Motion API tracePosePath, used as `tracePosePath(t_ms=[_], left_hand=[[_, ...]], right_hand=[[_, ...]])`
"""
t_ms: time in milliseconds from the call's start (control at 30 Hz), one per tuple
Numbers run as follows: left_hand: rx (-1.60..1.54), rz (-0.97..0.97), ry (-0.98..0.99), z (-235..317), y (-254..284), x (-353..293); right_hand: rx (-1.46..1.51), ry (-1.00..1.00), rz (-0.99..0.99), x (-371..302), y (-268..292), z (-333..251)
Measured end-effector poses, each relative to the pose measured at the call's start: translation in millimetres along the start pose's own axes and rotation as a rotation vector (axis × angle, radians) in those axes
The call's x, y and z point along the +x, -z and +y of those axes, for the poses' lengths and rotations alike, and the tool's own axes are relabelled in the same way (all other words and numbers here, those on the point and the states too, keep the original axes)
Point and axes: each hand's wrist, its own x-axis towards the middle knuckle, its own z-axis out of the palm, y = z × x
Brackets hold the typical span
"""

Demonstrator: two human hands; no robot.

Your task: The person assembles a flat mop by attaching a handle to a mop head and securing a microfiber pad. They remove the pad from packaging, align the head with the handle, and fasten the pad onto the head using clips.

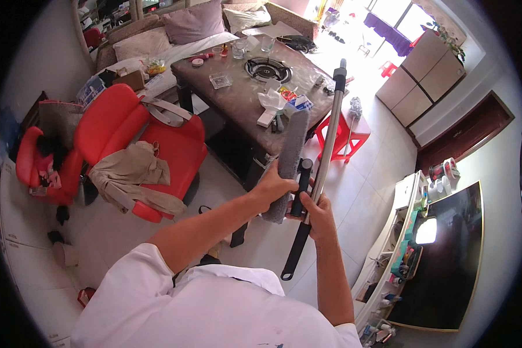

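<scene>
Both my hands are held out in front of my chest. My left hand (272, 188) is closed around a long grey fluffy duster head (294, 139), which stands roughly upright. A short black tube (304, 174) with a round end lies alongside it, between my two hands; how it joins the duster head is hidden. In my right hand (322, 217) is a telescopic metal pole (330, 124) with a black grip at its lower end, tilted away toward the upper right. Fingers of my right hand also touch the black tube.
A dark table (238, 87) with a built-in gas burner (268, 71), tissues and glasses stands ahead. Red chairs (171, 151) are on the left, one draped with beige clothing (130, 171). A red stool (354, 130) with another duster against it and a television (446, 261) are on the right.
</scene>
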Motion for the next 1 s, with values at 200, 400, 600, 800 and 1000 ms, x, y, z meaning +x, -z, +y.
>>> tracePosePath(t_ms=[200, 400, 600, 800, 1000], left_hand=[[-0.17, 0.12, 0.028, -9.2, 11.9, 15.9], [-0.577, 0.099, 0.21, 1.5, 52.3, 43.9], [-0.814, 0.018, 0.14, 29.8, 89.5, 53.9], [-0.863, -0.017, 0.109, 32.6, 104.6, 70.2], [-0.842, -0.046, 0.131, 42.9, 89.3, 56.5]], right_hand=[[-0.06, 0.014, -0.011, -8.5, 0.9, 5.5], [-0.262, 0.055, 0.072, -55.6, 19.6, 0.5], [-0.428, 0.092, 0.186, -123.6, 64.3, 33.4], [-0.543, 0.042, 0.165, -155.1, 67.3, 57.9], [-0.774, 0.116, 0.134, -151.8, 57.5, 35.0]])
